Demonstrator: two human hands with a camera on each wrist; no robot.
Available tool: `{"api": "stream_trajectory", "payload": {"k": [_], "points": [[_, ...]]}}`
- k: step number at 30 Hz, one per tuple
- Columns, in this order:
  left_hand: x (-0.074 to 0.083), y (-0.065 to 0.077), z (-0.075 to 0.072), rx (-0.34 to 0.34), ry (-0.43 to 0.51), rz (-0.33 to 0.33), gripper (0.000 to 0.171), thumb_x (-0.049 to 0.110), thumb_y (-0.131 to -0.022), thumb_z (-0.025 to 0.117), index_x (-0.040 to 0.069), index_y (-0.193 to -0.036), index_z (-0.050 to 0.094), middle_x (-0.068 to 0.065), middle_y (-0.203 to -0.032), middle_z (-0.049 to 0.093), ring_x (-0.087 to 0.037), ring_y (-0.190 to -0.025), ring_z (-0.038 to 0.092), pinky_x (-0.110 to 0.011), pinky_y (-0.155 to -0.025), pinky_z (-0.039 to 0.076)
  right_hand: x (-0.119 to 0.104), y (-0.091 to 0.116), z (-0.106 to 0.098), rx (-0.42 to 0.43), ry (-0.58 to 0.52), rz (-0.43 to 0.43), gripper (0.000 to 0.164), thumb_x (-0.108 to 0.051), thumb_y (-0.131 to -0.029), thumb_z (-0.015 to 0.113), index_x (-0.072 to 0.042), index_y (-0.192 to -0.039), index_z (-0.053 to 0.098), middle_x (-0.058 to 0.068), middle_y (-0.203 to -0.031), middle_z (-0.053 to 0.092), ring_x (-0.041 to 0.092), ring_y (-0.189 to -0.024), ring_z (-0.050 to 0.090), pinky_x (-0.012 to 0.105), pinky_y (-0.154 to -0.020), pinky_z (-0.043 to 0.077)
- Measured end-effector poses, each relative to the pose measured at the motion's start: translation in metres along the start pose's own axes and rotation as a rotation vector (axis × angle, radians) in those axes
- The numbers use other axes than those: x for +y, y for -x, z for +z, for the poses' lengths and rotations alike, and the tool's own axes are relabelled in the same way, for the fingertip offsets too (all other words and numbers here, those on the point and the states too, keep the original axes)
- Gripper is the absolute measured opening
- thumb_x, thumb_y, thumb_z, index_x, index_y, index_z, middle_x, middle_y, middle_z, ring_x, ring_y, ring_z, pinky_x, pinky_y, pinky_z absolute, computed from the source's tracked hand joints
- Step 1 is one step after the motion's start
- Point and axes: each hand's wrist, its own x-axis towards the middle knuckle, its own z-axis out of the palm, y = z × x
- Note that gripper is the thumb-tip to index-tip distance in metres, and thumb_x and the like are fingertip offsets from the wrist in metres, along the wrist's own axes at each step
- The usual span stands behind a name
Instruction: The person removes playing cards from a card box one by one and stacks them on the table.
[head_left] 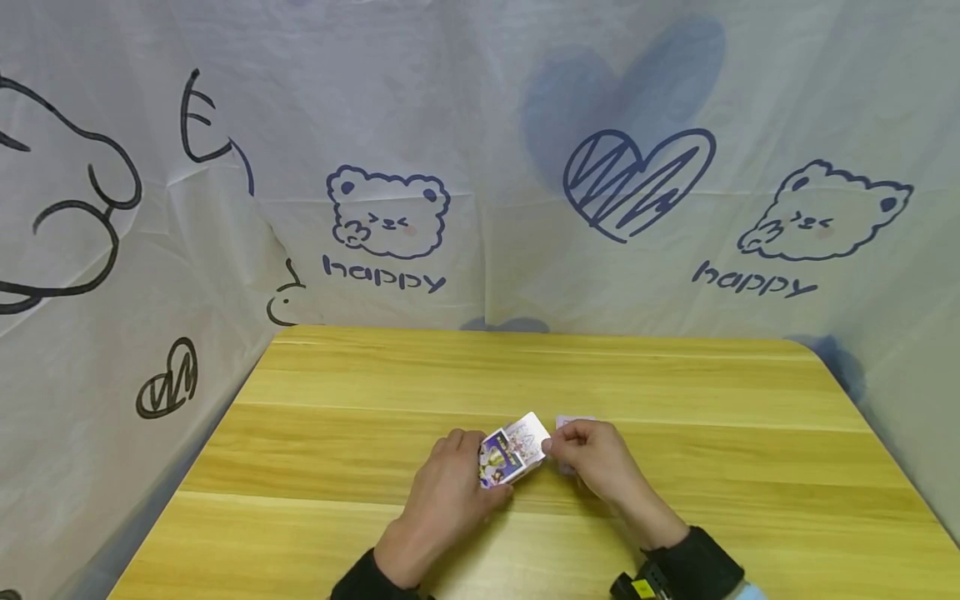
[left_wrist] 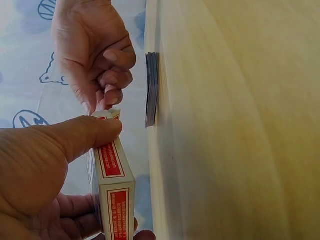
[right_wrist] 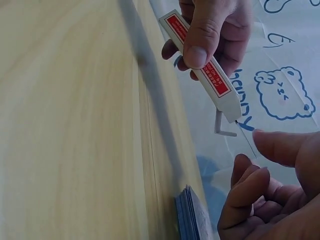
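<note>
My left hand (head_left: 450, 479) grips a playing-card box (head_left: 501, 458), thumb along one narrow side and fingers around the other. The box is tilted, with a purple and gold front and red labels on its white edges. A pale printed playing card (head_left: 529, 435) sticks out of its end. At that card's outer corner, the thumb and curled fingers of my right hand (head_left: 600, 458) pinch it. The box's end flap (right_wrist: 219, 122) stands folded out in the right wrist view. Beneath my right hand, a stack of cards (left_wrist: 151, 90) lies on the table, partly hidden in the head view.
The wooden table (head_left: 337, 392) has a rounded far right corner. White cloth (head_left: 517, 250) with bear and heart drawings hangs behind it and along the sides. A dark cuff with a wrist camera (head_left: 645, 583) is on the right arm.
</note>
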Motion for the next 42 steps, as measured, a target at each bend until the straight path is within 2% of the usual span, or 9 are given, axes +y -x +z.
{"api": "stream_trajectory", "payload": {"k": [3, 11, 16, 20, 24, 29, 33, 38, 42], "points": [[0.000, 0.000, 0.000, 0.014, -0.005, -0.005, 0.072, 0.038, -0.076, 0.093, -0.002, -0.129, 0.064, -0.009, -0.108, 0.065, -0.019, -0.093, 0.058, -0.032, -0.070, 0.051, 0.001, 0.000, 0.001, 0.005, -0.007, 0.013, 0.014, -0.012, -0.093, 0.078, 0.001, -0.092, 0.074, 0.005, -0.070, 0.063, 0.013, -0.056, 0.048, 0.024, -0.046, 0.039], [-0.001, -0.001, 0.001, 0.002, -0.007, -0.002, 0.074, 0.041, -0.077, 0.093, -0.002, -0.130, 0.064, -0.011, -0.111, 0.066, -0.021, -0.095, 0.060, -0.033, -0.072, 0.053, 0.000, 0.001, 0.004, 0.030, -0.066, 0.029, 0.014, -0.008, -0.097, 0.073, 0.003, -0.089, 0.072, 0.006, -0.069, 0.062, 0.012, -0.059, 0.052, 0.024, -0.048, 0.045], [-0.001, -0.001, 0.000, 0.001, -0.015, -0.012, 0.075, 0.041, -0.078, 0.093, -0.002, -0.132, 0.063, -0.012, -0.112, 0.066, -0.022, -0.097, 0.060, -0.036, -0.074, 0.055, -0.001, 0.000, 0.004, 0.089, -0.148, 0.050, 0.013, -0.007, -0.099, 0.071, 0.006, -0.097, 0.071, 0.010, -0.074, 0.067, 0.013, -0.059, 0.056, 0.024, -0.049, 0.047], [-0.002, -0.001, -0.001, -0.002, -0.019, -0.023, 0.075, 0.040, -0.078, 0.093, -0.002, -0.132, 0.063, -0.012, -0.112, 0.066, -0.022, -0.097, 0.059, -0.036, -0.074, 0.055, -0.003, -0.003, -0.006, 0.137, -0.154, 0.063, 0.017, -0.011, -0.100, 0.071, 0.005, -0.105, 0.073, 0.010, -0.083, 0.071, 0.012, -0.060, 0.056, 0.025, -0.052, 0.049], [-0.002, -0.002, -0.002, -0.001, -0.020, -0.025, 0.075, 0.040, -0.078, 0.093, -0.003, -0.132, 0.063, -0.012, -0.111, 0.066, -0.021, -0.095, 0.059, -0.035, -0.073, 0.055, -0.006, -0.009, -0.026, 0.151, -0.136, 0.048, 0.022, -0.013, -0.102, 0.069, 0.006, -0.113, 0.072, 0.008, -0.090, 0.071, 0.012, -0.067, 0.057, 0.025, -0.057, 0.051], [-0.002, -0.002, -0.003, -0.009, -0.013, -0.037, 0.077, 0.041, -0.078, 0.093, -0.003, -0.133, 0.062, -0.013, -0.112, 0.066, -0.021, -0.095, 0.059, -0.035, -0.073, 0.055, -0.007, -0.022, -0.058, 0.091, -0.032, 0.029, 0.027, -0.016, -0.105, 0.065, 0.006, -0.121, 0.071, 0.006, -0.096, 0.068, 0.016, -0.076, 0.056, 0.027, -0.061, 0.052], [-0.002, -0.003, -0.003, -0.021, -0.008, -0.043, 0.077, 0.041, -0.077, 0.093, -0.002, -0.133, 0.063, -0.012, -0.112, 0.066, -0.021, -0.094, 0.058, -0.035, -0.072, 0.054, -0.003, -0.032, -0.077, -0.001, 0.098, 0.022, 0.029, -0.016, -0.104, 0.064, 0.006, -0.121, 0.072, 0.006, -0.096, 0.066, 0.016, -0.072, 0.052, 0.028, -0.059, 0.048], [-0.001, -0.003, -0.002, -0.031, -0.004, -0.046, 0.077, 0.041, -0.076, 0.094, -0.002, -0.132, 0.063, -0.011, -0.111, 0.066, -0.020, -0.093, 0.058, -0.034, -0.071, 0.054, 0.005, -0.042, -0.087, -0.067, 0.203, 0.053, 0.027, -0.015, -0.102, 0.065, 0.006, -0.117, 0.074, 0.006, -0.083, 0.062, 0.015, -0.067, 0.050, 0.029, -0.058, 0.044], [-0.001, -0.001, -0.001, -0.027, -0.004, -0.037, 0.075, 0.039, -0.074, 0.096, -0.002, -0.129, 0.064, -0.010, -0.108, 0.065, -0.020, -0.091, 0.057, -0.034, -0.069, 0.053, 0.010, -0.046, -0.088, -0.090, 0.236, 0.096, 0.026, -0.017, -0.102, 0.066, 0.003, -0.116, 0.075, 0.005, -0.085, 0.062, 0.017, -0.071, 0.051, 0.030, -0.060, 0.045]]}}
